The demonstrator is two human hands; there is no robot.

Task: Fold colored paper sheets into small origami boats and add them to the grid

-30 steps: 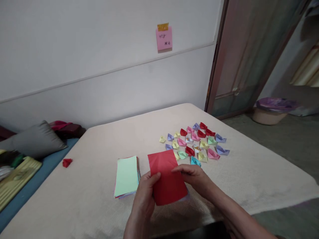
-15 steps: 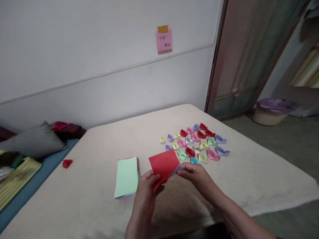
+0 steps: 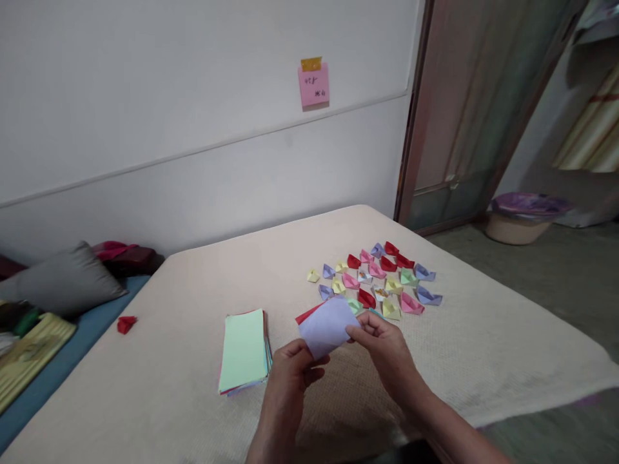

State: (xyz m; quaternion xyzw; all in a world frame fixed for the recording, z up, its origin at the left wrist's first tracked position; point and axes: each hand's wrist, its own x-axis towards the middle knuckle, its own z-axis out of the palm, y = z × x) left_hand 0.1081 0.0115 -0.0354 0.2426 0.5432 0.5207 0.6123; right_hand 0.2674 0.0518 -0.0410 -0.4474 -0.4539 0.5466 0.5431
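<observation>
Between my hands is paper with a lavender face (image 3: pixel 326 327) towards me. A red strip (image 3: pixel 309 314) shows along its upper left edge; I cannot tell whether this is a second sheet or the same sheet's other side. My left hand (image 3: pixel 293 367) pinches the lower left edge. At the right corner, my right hand (image 3: pixel 382 338) grips the paper between thumb and fingers. Just beyond the paper stand rows of folded paper boats (image 3: pixel 366 298) in red, pink, yellow, green, blue and white, a few partly covered by it. Left of my left hand lies a stack of coloured paper (image 3: pixel 245 348), pale green on top.
A single red folded paper piece (image 3: pixel 126 324) lies at the far left of the cream-covered bed (image 3: pixel 184 361). Beyond the left edge are a grey pillow (image 3: pixel 62 277) and a yellow item. A lined bin (image 3: pixel 525 219) stands on the floor at right.
The paper's visible face went from mostly red to mostly lavender, with red left only along the upper left. Both hands keep hold of it. The view shifted slightly.
</observation>
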